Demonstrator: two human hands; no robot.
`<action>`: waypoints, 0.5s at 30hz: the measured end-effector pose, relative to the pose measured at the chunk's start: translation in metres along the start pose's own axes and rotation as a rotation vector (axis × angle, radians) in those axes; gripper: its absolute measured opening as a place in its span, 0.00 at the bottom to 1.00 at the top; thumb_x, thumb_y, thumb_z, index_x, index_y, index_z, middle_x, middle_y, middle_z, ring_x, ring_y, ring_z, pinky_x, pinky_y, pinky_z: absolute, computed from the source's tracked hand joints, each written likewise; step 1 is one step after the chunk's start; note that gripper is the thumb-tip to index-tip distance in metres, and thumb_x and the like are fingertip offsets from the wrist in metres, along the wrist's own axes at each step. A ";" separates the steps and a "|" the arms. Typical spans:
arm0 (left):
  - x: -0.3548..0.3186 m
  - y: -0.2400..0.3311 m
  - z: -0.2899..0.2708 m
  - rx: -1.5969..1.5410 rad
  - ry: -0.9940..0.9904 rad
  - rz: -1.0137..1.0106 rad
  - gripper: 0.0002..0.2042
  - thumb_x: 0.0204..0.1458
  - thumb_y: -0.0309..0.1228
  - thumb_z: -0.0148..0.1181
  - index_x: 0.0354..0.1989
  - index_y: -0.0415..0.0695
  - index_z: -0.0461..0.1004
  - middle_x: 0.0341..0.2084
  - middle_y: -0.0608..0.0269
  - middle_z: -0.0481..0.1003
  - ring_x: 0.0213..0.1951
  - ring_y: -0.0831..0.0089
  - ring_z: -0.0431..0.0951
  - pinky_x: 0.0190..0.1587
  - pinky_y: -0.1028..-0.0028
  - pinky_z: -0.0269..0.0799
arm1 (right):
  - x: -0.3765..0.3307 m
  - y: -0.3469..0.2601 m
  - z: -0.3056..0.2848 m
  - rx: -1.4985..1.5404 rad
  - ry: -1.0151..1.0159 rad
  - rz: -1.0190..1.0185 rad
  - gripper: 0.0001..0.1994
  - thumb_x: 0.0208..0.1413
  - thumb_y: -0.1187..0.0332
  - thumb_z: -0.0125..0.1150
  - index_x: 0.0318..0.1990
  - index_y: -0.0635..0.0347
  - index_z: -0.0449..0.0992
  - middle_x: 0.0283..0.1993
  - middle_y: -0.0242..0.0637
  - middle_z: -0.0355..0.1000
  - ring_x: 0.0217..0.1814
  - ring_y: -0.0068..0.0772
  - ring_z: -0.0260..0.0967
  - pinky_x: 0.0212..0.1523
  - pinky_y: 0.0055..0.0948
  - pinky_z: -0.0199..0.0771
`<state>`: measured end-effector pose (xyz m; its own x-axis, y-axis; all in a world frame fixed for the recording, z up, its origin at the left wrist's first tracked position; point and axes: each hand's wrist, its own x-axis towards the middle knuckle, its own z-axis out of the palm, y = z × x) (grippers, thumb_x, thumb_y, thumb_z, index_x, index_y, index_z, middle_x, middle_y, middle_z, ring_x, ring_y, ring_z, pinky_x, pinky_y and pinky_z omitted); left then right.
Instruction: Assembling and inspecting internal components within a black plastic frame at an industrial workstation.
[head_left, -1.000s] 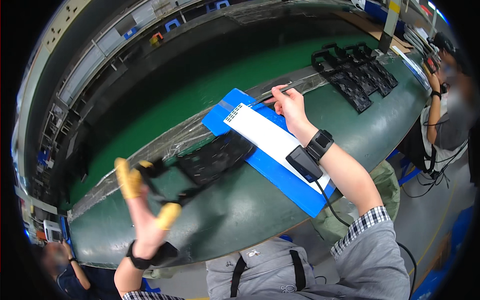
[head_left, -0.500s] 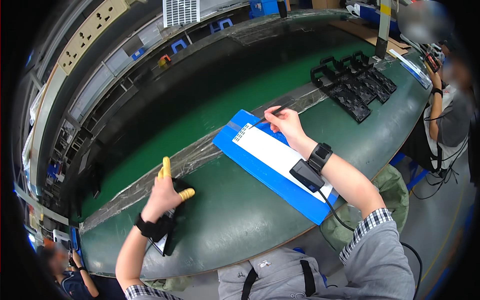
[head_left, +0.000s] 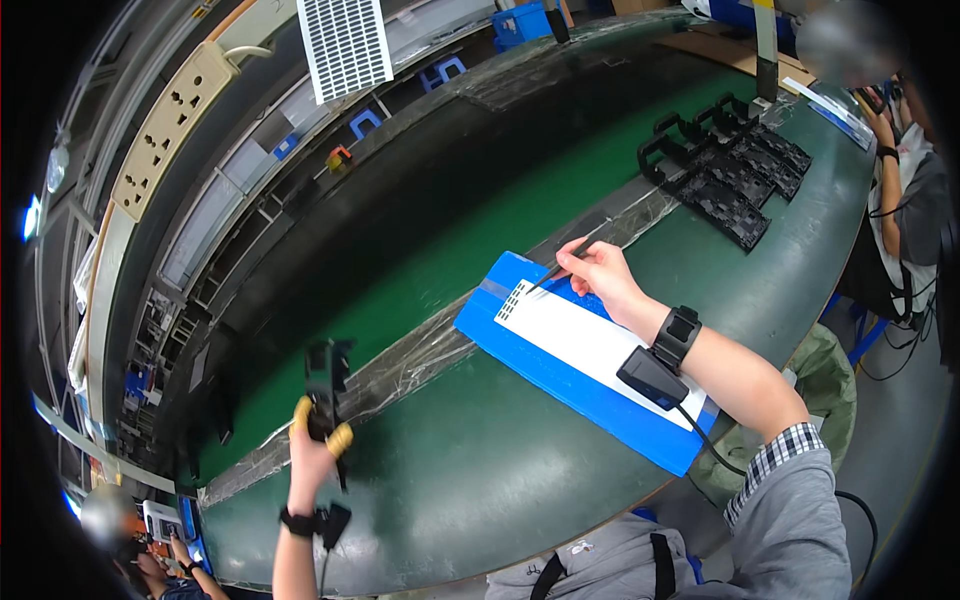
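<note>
So the person's left hand (head_left: 315,450) is up off the counter (head_left: 480,480), holding a black plastic part (head_left: 325,385) upright at the near edge of the green conveyor belt (head_left: 470,235). The fingers (head_left: 340,438) have yellow finger cots on and are wrapped and pressed around the lower end of the part, so most of it sticks up above the hand, probably so it can be looked over or kept clear of the surface. Hard to make out the part's exact shape from here, it's dark and small.

The right hand (head_left: 600,280) rests on a blue board (head_left: 560,375) lying at an angle on the counter, with a white sheet (head_left: 590,345) on top. Its fingers are pinched on a thin dark tool (head_left: 560,265), held like a pen with the tip down near the gridded end of the sheet. The wrist rests on the board, which looks like it steadies the tip. There's a black wrist strap (head_left: 678,335) with a small box and cable hanging off it.

Further along the counter to the right, a bunch of black trays (head_left: 730,170) lie side by side near the belt, well apart from both hands. Another person's arm (head_left: 885,190) is over there at the edge.
</note>
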<state>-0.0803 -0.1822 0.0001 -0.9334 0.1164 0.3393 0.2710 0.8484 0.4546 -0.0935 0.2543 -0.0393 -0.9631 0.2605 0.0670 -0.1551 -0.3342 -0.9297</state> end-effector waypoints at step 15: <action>0.221 0.175 0.132 0.354 0.115 0.490 0.21 0.34 0.33 0.55 0.40 0.41 0.64 0.43 0.42 0.59 0.48 0.52 0.55 0.49 0.65 0.51 | 0.002 0.008 0.000 -0.031 -0.014 -0.030 0.04 0.44 0.72 0.51 0.27 0.62 0.67 0.19 0.33 0.67 0.14 0.13 0.57 0.14 0.13 0.56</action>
<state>-0.2701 0.0600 0.0462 -0.6834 0.4961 0.5357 0.5490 0.8328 -0.0708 -0.0970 0.2522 -0.0468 -0.9611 0.2575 0.1001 -0.1776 -0.2982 -0.9378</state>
